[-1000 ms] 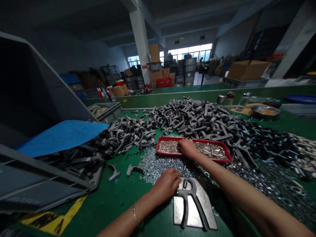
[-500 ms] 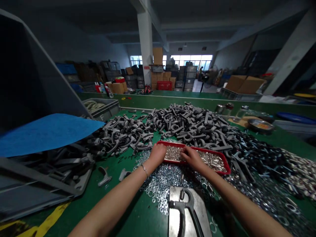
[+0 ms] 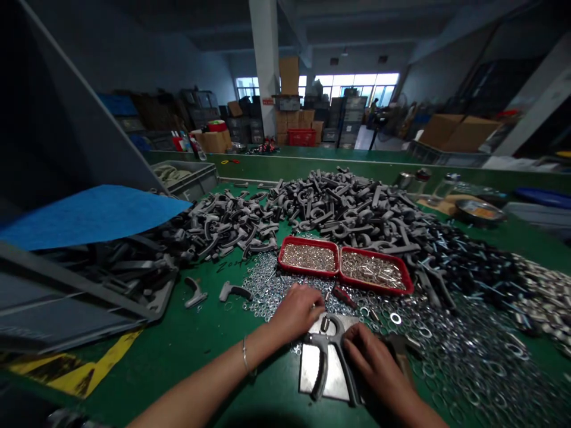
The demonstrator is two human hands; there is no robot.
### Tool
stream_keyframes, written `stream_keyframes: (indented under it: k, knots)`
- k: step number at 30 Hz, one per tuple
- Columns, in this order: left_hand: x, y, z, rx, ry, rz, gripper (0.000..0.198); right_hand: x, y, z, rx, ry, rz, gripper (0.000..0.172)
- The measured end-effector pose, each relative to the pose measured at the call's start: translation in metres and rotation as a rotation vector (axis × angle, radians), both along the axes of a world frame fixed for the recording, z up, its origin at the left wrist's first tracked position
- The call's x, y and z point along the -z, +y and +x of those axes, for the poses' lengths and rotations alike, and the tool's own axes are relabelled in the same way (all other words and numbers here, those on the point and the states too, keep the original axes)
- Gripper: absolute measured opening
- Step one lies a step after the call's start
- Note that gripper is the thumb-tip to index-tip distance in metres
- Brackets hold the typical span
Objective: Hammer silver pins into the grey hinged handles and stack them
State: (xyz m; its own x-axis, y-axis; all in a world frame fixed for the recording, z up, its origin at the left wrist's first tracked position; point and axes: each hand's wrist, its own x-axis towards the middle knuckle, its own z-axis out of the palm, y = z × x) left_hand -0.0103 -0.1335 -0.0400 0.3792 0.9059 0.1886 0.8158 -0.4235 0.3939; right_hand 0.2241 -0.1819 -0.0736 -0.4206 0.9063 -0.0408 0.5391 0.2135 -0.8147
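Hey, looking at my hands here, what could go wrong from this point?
Your right hand, close beside the grey two-handled piece, might nudge it askew on the metal plate. Your left hand could push nearby loose metal rings toward the plate. A bump to the right-hand red tray might spill its pins.

My left hand point(image 3: 298, 310) is palm down with fingers point(image 3: 317, 302) bent; my right hand point(image 3: 373, 359) is near it, its fingers also curled.
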Motion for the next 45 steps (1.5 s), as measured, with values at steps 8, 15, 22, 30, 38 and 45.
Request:
stream_keyframes:
  k: [8,15,22,30,38,45]
  knots:
    - [0.009,-0.016,0.023,0.002,0.028,-0.069,0.015,0.004,0.002,0.007,0.081,0.134,-0.014,0.013]
    - [0.007,-0.010,0.032,0.027,0.119,-0.069,0.017,0.003,0.002,0.011,0.088,0.230,-0.071,0.018]
    - [0.013,-0.008,0.027,0.023,0.157,-0.061,0.014,-0.009,0.009,0.004,0.017,0.344,-0.173,0.018]
    - [0.016,-0.007,0.027,0.153,0.272,0.060,0.018,0.001,0.013,0.003,-0.023,0.267,-0.173,0.017]
    - [0.030,0.001,0.022,0.381,0.293,0.146,0.018,0.000,0.014,-0.006,-0.067,0.063,0.094,0.014]
    - [0.029,-0.021,0.012,0.081,0.133,0.126,0.020,0.021,0.012,-0.017,-0.166,-0.031,0.369,0.016]
